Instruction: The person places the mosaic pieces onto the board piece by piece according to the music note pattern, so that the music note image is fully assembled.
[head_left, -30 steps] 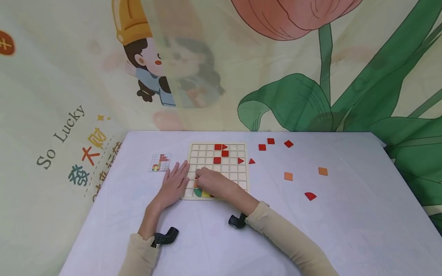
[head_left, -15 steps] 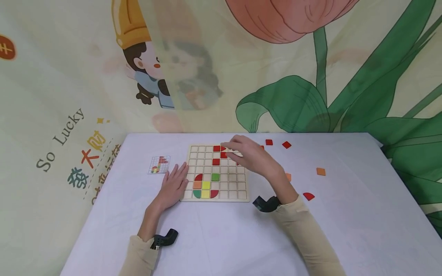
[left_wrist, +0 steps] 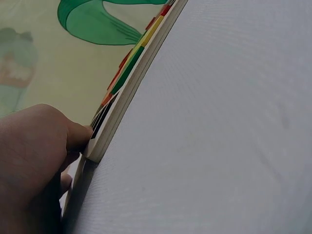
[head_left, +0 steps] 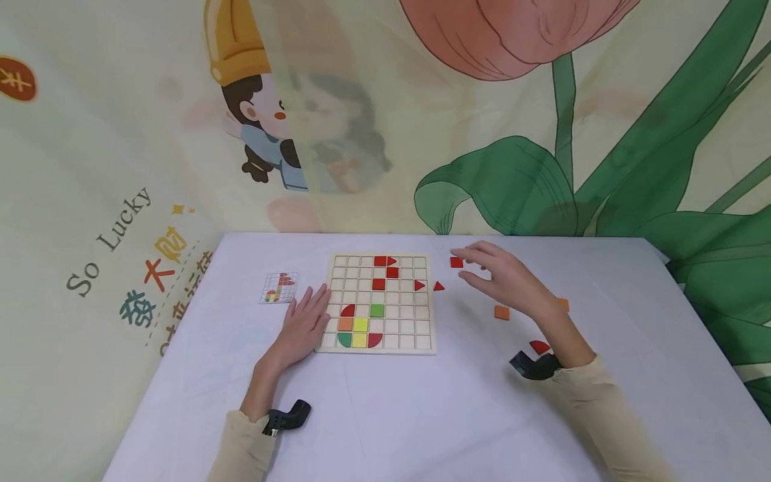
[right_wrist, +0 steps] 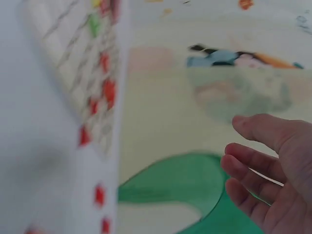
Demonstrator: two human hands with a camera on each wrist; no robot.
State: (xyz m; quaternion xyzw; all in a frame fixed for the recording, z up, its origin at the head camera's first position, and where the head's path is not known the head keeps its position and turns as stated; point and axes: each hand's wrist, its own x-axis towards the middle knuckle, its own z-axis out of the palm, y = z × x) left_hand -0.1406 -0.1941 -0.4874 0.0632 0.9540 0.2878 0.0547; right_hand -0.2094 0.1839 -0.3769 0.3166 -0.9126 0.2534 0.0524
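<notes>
My left hand [head_left: 306,320] rests with straight fingers along the left edge of a wooden grid board [head_left: 409,306]. The left wrist view shows its thumb against the board's rim [left_wrist: 122,105]. In the head view the board bears several red pieces, a green square [head_left: 377,310], yellow squares [head_left: 360,325], an orange square [head_left: 345,325] and a green quarter-round [head_left: 344,340]. My right hand [head_left: 508,278] hovers right of the board, thumb and fingers apart, holding nothing. Its fingertips are near a red square [head_left: 456,262]; other red pieces behind it are mostly hidden.
A small printed pattern card [head_left: 280,288] lies left of the board. Right of the board are a red triangle [head_left: 439,286], an orange square [head_left: 502,312], another orange square [head_left: 563,304] partly behind the hand, and a red quarter-round [head_left: 539,347] beside the forearm.
My right hand has lifted from the board's lower left and swung right, past the board's edge. The pieces it covered, including an orange square, now show. My left hand has stayed put.
</notes>
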